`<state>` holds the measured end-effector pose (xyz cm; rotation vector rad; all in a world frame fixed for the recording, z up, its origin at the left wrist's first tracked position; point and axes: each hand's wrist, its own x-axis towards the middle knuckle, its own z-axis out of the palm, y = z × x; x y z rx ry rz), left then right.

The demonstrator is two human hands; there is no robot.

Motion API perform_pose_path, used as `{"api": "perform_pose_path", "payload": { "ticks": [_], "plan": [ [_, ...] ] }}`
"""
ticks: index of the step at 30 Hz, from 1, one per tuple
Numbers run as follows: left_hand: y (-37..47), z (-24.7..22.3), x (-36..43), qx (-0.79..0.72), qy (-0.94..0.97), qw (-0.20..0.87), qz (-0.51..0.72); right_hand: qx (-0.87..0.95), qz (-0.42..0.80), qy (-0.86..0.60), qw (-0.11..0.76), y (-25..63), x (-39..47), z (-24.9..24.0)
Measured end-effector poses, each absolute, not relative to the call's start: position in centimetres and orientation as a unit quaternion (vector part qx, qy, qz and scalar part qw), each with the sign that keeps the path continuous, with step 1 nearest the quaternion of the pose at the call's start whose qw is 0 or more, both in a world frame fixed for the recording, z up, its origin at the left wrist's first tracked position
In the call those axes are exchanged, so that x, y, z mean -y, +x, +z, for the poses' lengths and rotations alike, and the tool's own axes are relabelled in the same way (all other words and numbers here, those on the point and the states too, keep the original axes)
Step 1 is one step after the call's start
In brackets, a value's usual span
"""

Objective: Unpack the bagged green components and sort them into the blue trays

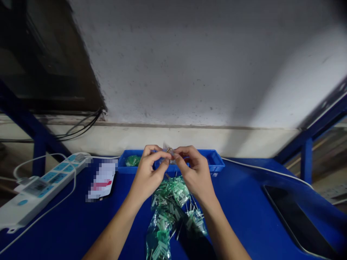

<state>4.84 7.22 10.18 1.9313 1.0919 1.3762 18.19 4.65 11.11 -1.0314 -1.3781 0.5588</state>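
My left hand (151, 164) and my right hand (193, 164) meet in front of me, fingertips pinched on a small clear plastic bag (166, 147). Something brass-coloured shows inside the bag, too small to make out. Behind and below the hands stands a blue plastic tray (220, 162), partly hidden by them. A green packet (132, 160) lies in the tray's left end. Beneath my hands spreads a pile of clear packets (173, 191) with green and pale pieces in them and several thin metal pins or screws sticking out.
A white power strip (40, 189) with a plugged-in cable runs along the left. Beside it lies a phone (103, 180) with a lit screen, partly blurred. A dark tablet or phone (298, 224) rests on the blue tabletop (238, 209) at right. A wall (200, 72) rises behind.
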Motion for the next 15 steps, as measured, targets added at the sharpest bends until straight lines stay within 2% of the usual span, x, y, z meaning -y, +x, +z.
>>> {"api": "perform_pose_path", "payload": {
  "ticks": [5,7,10,13,15],
  "plan": [
    [4.1,10.4,-7.4,-0.384,0.619,0.424,0.539,0.667,0.071,-0.436,0.6,18.1,-4.3,11.0],
    [3.7,10.4,-7.5,-0.377,0.609,0.449,0.535,0.679,0.042,-0.431,0.593,17.9,-4.1,10.9],
    [3.3,10.5,-7.6,-0.404,0.655,0.364,0.524,0.68,0.066,-0.438,0.585,17.7,-4.1,10.9],
    [3.4,10.8,-7.4,-0.42,0.71,0.216,0.523,0.644,0.198,-0.458,0.58,17.7,-4.5,10.8],
    [3.7,11.0,-7.3,-0.405,0.736,0.161,0.518,0.586,0.297,-0.465,0.594,17.9,-4.9,10.8]
  ]
}}
